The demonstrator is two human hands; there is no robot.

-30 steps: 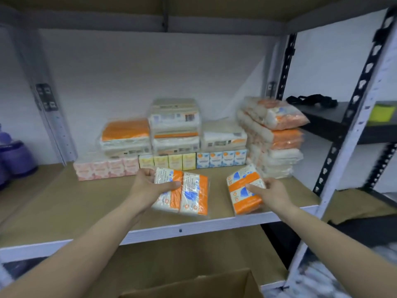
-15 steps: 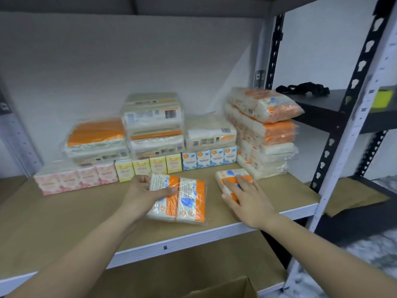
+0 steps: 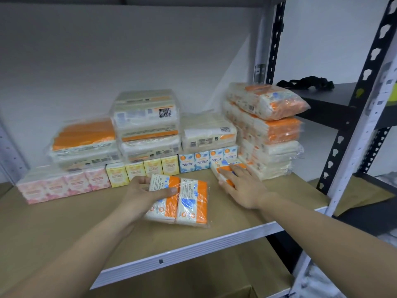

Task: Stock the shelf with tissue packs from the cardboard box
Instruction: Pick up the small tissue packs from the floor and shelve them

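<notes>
Person, two forearms and hands in view: left hand (image 3: pixel 143 193) and right hand (image 3: pixel 240 186), both bare, with no sleeves showing to the frame edge. Fingernails short, plain.

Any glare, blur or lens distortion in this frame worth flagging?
Head view: wide-angle bending bows the shelf uprights at the right edge; soft glare on the wrap of the twin tissue pack under the left hand; print on the rear packs is too blurred to read; lighting even, shadows faint.
</notes>
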